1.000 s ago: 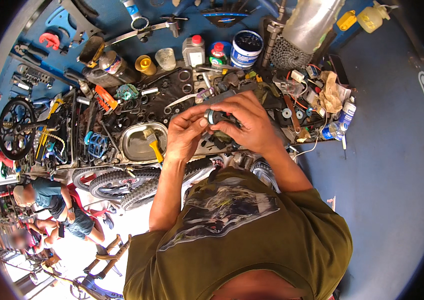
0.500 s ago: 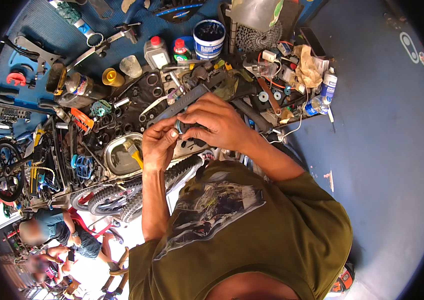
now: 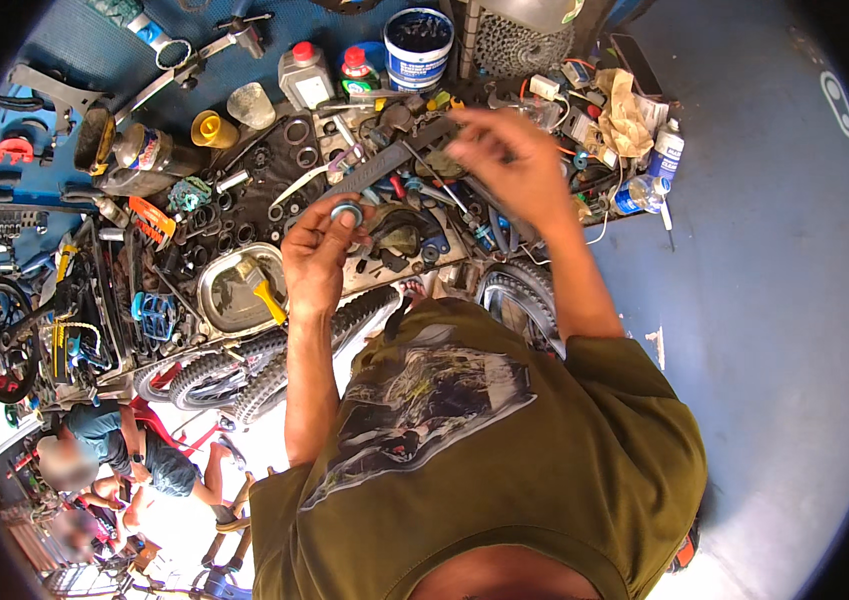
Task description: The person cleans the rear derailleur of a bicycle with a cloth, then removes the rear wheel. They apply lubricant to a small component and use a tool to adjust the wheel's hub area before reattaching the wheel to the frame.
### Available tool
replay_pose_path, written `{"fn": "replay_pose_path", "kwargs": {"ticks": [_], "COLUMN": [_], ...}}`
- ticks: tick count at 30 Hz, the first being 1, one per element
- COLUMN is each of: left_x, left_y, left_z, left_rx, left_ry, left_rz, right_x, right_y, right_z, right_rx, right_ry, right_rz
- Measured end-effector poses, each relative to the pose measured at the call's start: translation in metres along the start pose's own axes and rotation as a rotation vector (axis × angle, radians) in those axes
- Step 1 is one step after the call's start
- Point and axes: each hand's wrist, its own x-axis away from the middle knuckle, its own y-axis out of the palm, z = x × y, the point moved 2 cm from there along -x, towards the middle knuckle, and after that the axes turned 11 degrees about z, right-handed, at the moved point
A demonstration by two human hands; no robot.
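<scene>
My left hand (image 3: 316, 255) pinches a small round bearing (image 3: 347, 213), a metal ring with a blue-green band, between thumb and fingers above the bench. My right hand (image 3: 514, 165) is apart from it, raised over the cluttered right part of the bench. Its fingers are slightly blurred, look loosely apart, and show nothing between them. Behind both hands a long dark flat bar (image 3: 379, 170) lies slantwise. Close to my left hand is a metal tray (image 3: 206, 300) of dark liquid, with a yellow-handled brush (image 3: 266, 300) resting in it.
Red-capped bottles (image 3: 306, 78) and a white-and-blue tub (image 3: 417, 60) stand at the back. Spray and plastic bottles (image 3: 641, 194) are on the right. Bicycle wheels (image 3: 522, 300) stand below the bench's front edge. Two other people (image 3: 109, 440) are at lower left.
My right hand has left the bearing and moved right and away from my left hand. The left hand still holds the bearing, now with its round face showing.
</scene>
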Motion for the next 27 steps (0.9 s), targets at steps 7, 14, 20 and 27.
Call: {"fn": "replay_pose_path", "kwargs": {"ticks": [7,14,20,27], "left_x": [-0.003,0.0,0.0,0.009], "left_y": [-0.033,-0.036,-0.043,-0.036], "left_z": [-0.004,-0.01,-0.019,-0.031], "left_rx": [-0.022,-0.128,-0.19,-0.17], "left_ry": [0.095,0.161,0.039,-0.007], "left_rz": [0.056,0.079,0.081,0.018], "right_x": [0.015,0.066,0.085,0.098], "right_y": [-0.047,0.005,0.024,0.035], "right_z": [0.034,0.056,0.055,0.073], "right_rx": [0.252,0.511,0.785,0.942], "right_ry": [0.168,0.152,0.137,0.138], "right_rz": [0.192,-0.145,-0.336,-0.416]}}
